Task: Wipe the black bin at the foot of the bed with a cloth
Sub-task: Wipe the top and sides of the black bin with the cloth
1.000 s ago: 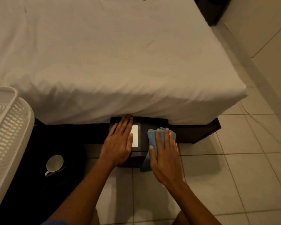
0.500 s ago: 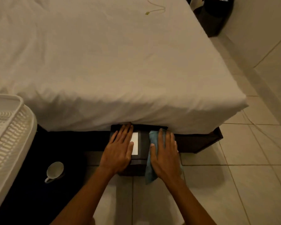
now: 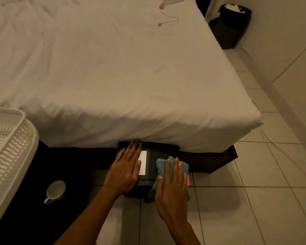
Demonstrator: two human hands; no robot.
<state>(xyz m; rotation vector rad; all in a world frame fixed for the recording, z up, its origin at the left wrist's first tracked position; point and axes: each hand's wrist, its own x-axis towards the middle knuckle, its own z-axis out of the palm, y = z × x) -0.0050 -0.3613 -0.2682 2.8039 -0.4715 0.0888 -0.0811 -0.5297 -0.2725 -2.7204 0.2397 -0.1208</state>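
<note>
- Black bin [image 3: 149, 167] sits on the floor at the foot of the bed [image 3: 113, 76], tucked partly under the sheet.
- Left hand [image 3: 125, 171] lies flat on its lid, fingers straight, gripping nothing.
- Right hand [image 3: 172, 188] presses one blue cloth [image 3: 162, 165] flat against it, fingers spread.
- One mug [image 3: 55, 190] nearby, one white basket [image 3: 7, 138].

Single head view, looking forward and steeply down from above foot of bed [image 3: 113, 68]. Wide-angle lens bending edges. Forearms reaching in from bottom edge; left hand [image 3: 125, 171] and right hand [image 3: 171, 188] lying close below lens on black bin [image 3: 151, 163]. Tiled floor [image 3: 254, 200] filling lower right, wall [image 3: 290, 41] rising at right.
</note>
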